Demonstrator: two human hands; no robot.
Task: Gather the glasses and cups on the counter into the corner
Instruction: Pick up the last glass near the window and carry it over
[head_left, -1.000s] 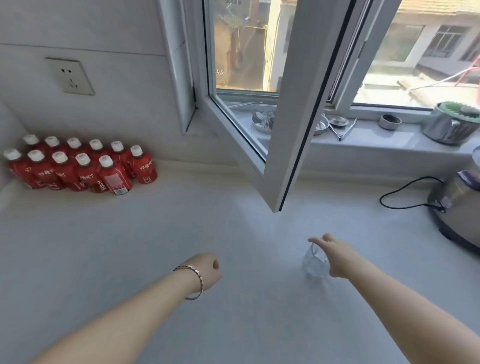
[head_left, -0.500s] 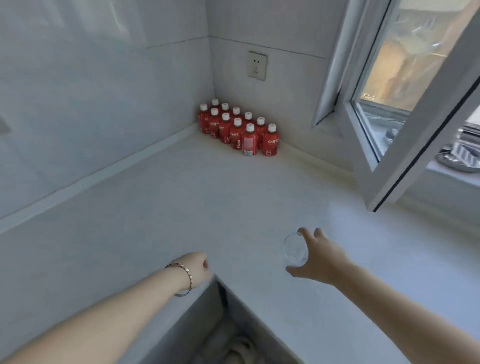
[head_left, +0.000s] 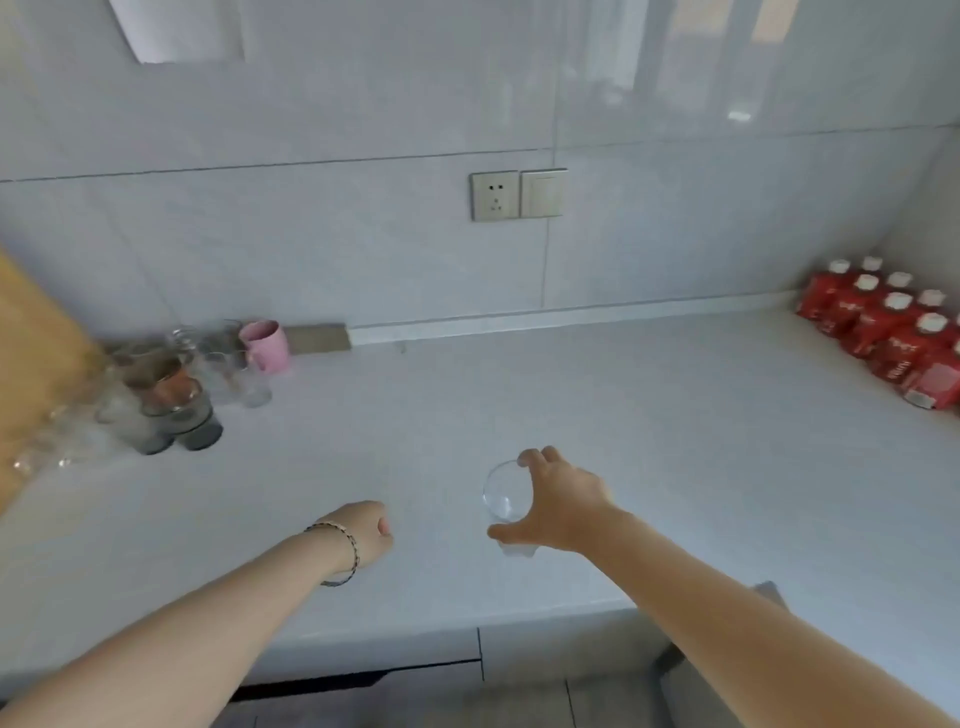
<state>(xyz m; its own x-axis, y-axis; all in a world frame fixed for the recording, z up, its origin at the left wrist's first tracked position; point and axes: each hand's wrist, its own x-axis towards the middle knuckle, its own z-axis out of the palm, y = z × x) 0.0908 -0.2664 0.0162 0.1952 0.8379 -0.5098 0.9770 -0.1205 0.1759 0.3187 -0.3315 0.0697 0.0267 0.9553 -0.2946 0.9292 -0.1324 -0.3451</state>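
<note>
Clear glass (head_left: 505, 493) is in the grip of the right hand (head_left: 558, 512), near the front edge of the worktop (head_left: 649, 441) and about midway along it. The fingers curl over the far side of the rim and the thumb wraps the near side, so the open mouth faces up towards the camera. The base shows just below the thumb; I cannot tell whether it touches the worktop or hangs a little above it.

The left hand (head_left: 363, 532) is to the left of the glass and apart from it, over the worktop. Its fingers are curled in towards the palm and it holds nothing. A thin bracelet (head_left: 343, 551) circles the wrist.

At the far left, where the worktop meets the tiled wall and a wooden panel (head_left: 31, 364), stands a tight cluster of glasses (head_left: 171, 395): several clear ones and a few darker, tinted ones, blurred at the edge of the view. A pink cup (head_left: 267, 345) stands at the right rear of that cluster, close to the wall. The held glass is well apart from this group.

In the far right corner, red bottles (head_left: 893, 338) with white caps stand packed in rows. On the wall between the two corners are a socket (head_left: 494, 196) and a switch (head_left: 543, 193), side by side.
</note>
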